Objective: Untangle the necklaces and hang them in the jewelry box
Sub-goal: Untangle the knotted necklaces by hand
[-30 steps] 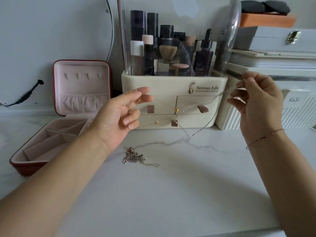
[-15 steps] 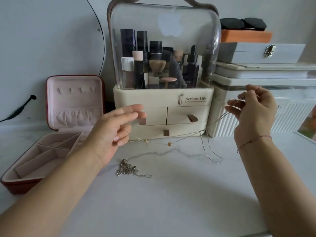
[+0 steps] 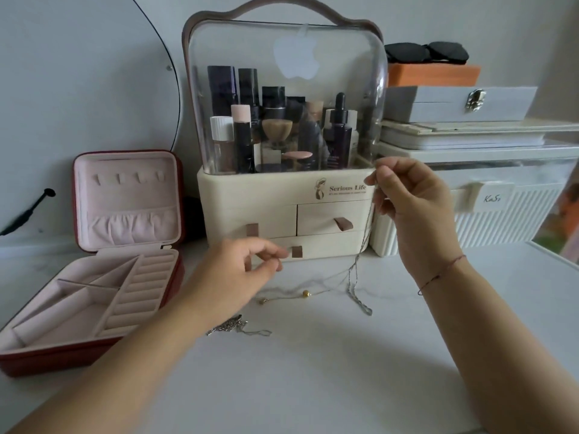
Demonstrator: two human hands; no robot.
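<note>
In front of the makeup box (image 3: 250, 198), the right hand (image 3: 413, 202) pinches the silver chain (image 3: 365, 242) up high, probably so the lower left hand (image 3: 238, 270), pinching a thin chain (image 3: 326, 278), can tug it free.

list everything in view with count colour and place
jewelry box: 1, red, pink lining, open, left on table
cosmetics organiser: 1, cream, clear cover, back centre
silver chain: 1, silver, hangs from right hand
beaded chain: 1, gold, on table, centre
chain tangle: 1, silver, on table by left forearm
ribbed box: 1, white, back right
grey box: 1, grey, above ribbed box
orange box: 1, orange, above grey box
hands: 2; left hand over table, grip unclear; right hand pinches silver chain
</note>
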